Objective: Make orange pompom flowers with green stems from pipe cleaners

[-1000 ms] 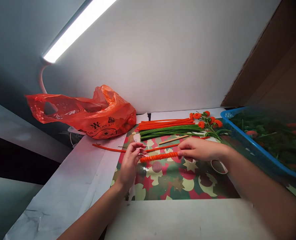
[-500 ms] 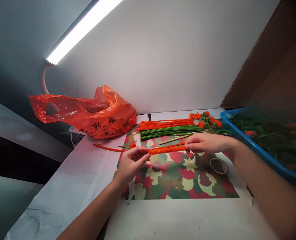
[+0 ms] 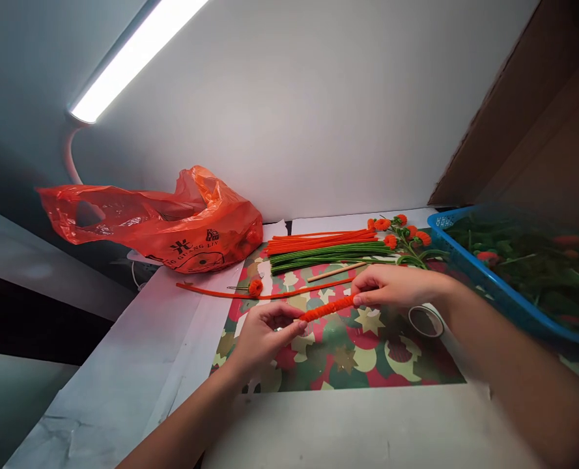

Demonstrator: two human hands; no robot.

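A coiled orange pipe cleaner (image 3: 327,309) is held between both hands above the patterned wrapping paper (image 3: 348,352). My left hand (image 3: 264,332) pinches its lower left end and my right hand (image 3: 394,285) pinches its upper right end, so the coil slants up to the right. Behind them a long straight orange pipe cleaner (image 3: 221,293) lies on the table with a small orange pompom (image 3: 255,286) beside it. A thin wooden stick (image 3: 335,271) lies just behind my right hand.
Bundles of orange stems (image 3: 323,241) and green stems (image 3: 331,255) lie at the back, beside finished orange flowers (image 3: 401,236). A blue basket (image 3: 508,293) stands at right, a tape roll (image 3: 426,321) under my right wrist, an orange plastic bag (image 3: 172,225) at left.
The coil looks shorter than before and has gone from level to slanted, its left end lower. My left hand has moved down and toward me. The small orange pompom has come into view.
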